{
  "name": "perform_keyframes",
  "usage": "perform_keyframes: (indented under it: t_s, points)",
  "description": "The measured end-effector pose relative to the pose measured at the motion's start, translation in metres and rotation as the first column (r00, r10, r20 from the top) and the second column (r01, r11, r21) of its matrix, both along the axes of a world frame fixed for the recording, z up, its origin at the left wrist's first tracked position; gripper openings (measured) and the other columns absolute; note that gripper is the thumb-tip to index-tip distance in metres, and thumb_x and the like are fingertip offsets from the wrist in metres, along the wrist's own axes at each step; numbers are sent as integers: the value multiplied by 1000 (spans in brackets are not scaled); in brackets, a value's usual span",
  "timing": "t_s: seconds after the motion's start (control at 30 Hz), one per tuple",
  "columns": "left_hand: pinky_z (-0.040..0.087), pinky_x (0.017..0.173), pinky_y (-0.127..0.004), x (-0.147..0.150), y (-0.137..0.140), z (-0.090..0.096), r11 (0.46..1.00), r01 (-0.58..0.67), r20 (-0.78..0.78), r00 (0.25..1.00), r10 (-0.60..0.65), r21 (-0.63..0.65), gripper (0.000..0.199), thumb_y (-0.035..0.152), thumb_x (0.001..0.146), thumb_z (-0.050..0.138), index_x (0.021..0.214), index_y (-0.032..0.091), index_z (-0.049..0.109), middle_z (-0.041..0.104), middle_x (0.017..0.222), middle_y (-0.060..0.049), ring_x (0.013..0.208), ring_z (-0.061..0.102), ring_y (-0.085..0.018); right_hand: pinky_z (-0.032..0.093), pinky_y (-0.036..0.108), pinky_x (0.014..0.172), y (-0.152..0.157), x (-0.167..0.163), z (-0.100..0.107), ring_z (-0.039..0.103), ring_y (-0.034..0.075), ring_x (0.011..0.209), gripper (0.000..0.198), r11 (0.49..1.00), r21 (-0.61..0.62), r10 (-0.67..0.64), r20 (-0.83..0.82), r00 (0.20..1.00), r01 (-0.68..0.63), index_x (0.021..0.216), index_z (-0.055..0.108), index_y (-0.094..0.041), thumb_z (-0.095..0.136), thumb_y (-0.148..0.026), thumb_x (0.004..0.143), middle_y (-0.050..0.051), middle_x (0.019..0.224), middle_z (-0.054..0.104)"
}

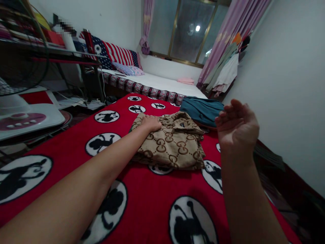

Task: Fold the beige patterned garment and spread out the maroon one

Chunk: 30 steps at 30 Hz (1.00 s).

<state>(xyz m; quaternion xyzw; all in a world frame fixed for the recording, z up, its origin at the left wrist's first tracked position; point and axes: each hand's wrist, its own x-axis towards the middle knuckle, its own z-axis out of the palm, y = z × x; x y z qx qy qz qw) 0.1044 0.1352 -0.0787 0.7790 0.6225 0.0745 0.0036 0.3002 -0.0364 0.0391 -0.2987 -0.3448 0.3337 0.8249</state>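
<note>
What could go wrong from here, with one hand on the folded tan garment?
The left hand rests on the folded tan garment with brown print; dragging it sideways might rumple the top layers.
The dark teal cloth bundle lies close behind, so a push away could bump it.
The soft-looking red blanket with black-and-white circles might bunch underneath.

Both forearms [91,173] bare, smooth, tapering toward wrists [236,150].
</note>
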Motion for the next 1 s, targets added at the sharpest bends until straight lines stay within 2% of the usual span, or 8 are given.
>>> perform_keyframes:
  t_s: [0.13, 0.27, 0.5, 0.67, 0.8, 0.87, 0.9, 1.0]
  points:
    - [38, 102, -50, 0, -1, 0, 1000, 2, 2, 1000, -2, 13, 56, 37, 84, 39, 133, 13, 55, 57, 134, -19, 123, 52, -35, 41, 24, 49, -26, -23, 11, 50, 9, 55, 13, 995, 60, 64, 290, 955, -85, 79, 66, -22, 54, -25, 82, -2, 72, 59]
    - [40, 100, -48, 0, -1, 1, 1000, 2, 4, 1000, -2, 15, 55, 37, 83, 40, 130, 13, 57, 59, 131, -19, 120, 54, -35, 38, 26, 48, -54, -37, 25, 49, 9, 52, 21, 978, 182, 21, 402, 916, -102, 79, 67, -20, 47, -19, 87, -1, 71, 55]
    - [42, 97, -47, 0, -1, 2, 1000, 10, -8, 1000, -10, 7, 54, 36, 83, 41, 128, 14, 59, 61, 128, -18, 117, 57, -34, 40, 28, 48, -78, -40, 33, 50, 12, 56, 26, 985, 164, -127, 537, 834, 44, 79, 65, -25, 43, -24, 92, 2, 72, 51]
    - [42, 98, -48, 0, 0, 2, 1000, 9, -34, 999, -8, 13, 55, 35, 84, 39, 129, 12, 58, 59, 130, -19, 118, 56, -35, 44, 26, 50, -71, -42, 24, 52, 12, 57, 18, 972, 225, -189, 568, 801, 70, 83, 65, -25, 49, -26, 91, 0, 72, 55]
    - [43, 97, -47, 0, 0, 3, 1000, 11, -50, 999, -11, 17, 55, 36, 84, 38, 128, 11, 58, 60, 130, -20, 118, 56, -35, 50, 26, 65, -36, -40, 5, 60, 11, 69, 14, 974, 220, -174, 602, 780, 48, 90, 66, -20, 53, -25, 89, -1, 77, 63]
    - [43, 96, -47, 0, -2, 3, 1000, 15, -52, 999, -14, 18, 54, 37, 84, 38, 128, 11, 58, 60, 129, -19, 117, 57, -35, 51, 31, 80, -12, -36, -15, 64, 15, 90, 22, 973, 193, -226, 723, 653, 123, 106, 64, -20, 53, -30, 90, 3, 97, 67]
    - [43, 97, -46, 0, -3, 4, 1000, 16, -52, 999, -15, 20, 54, 37, 84, 38, 127, 12, 59, 60, 129, -19, 117, 57, -35, 49, 34, 88, 0, -33, -28, 61, 17, 103, 30, 968, 176, -246, 802, 544, 178, 116, 61, -21, 53, -33, 90, 5, 111, 65]
    - [42, 98, -45, 1, -6, 6, 999, 15, -51, 999, -14, 32, 53, 36, 85, 37, 128, 12, 58, 60, 129, -19, 118, 56, -33, 36, 45, 106, 30, -28, -74, 45, 26, 129, 50, 931, 122, -172, 978, 121, 343, 136, 49, -23, 53, -42, 90, 11, 139, 52]
